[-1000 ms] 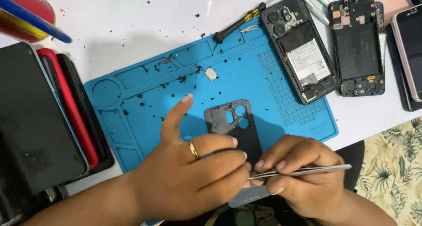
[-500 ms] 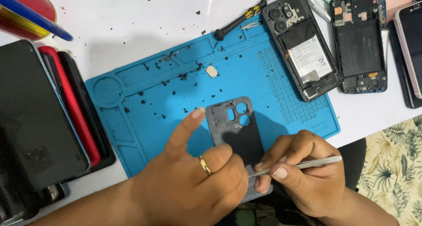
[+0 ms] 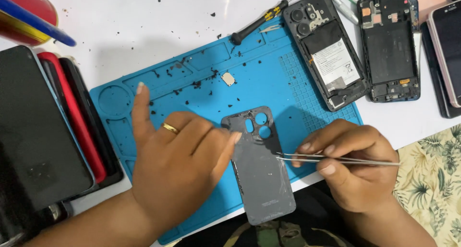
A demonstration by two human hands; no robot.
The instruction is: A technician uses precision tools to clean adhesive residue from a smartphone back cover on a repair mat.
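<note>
Your right hand (image 3: 357,172) is pinching a pair of thin silver metal tweezers (image 3: 336,159) between thumb and the closed first fingers, the tips touching the right edge of the grey plastic phone back cover (image 3: 261,170) just below its camera cut-outs. What the tips are gripping, if anything, is too small to make out.

Your left hand (image 3: 180,165), wearing a gold ring (image 3: 170,128), is lying mostly flat with fingers loosely spread; the index finger is pointing up and away over the mat, and the other fingertips are pressing on the cover's left edge. Your palm is hiding part of that edge and the mat under it.

The cover is lying tilted on the blue silicone repair mat (image 3: 269,79), its lower end hanging over the mat's near edge toward your lap. Black flecks of debris are scattered across the mat, and a small pale square part (image 3: 228,79) is sitting above the cover, well apart from it.

Right of the cover, a bare strip of mat is separating it from the opened black phone with its battery showing (image 3: 326,50). A black phone frame (image 3: 389,45) is lying beside that, and further phones are cut off at the right border. A black-handled screwdriver (image 3: 259,21) is resting at the mat's far edge. At your left, a stack of dark and red phones (image 3: 43,136) is running out of view.
</note>
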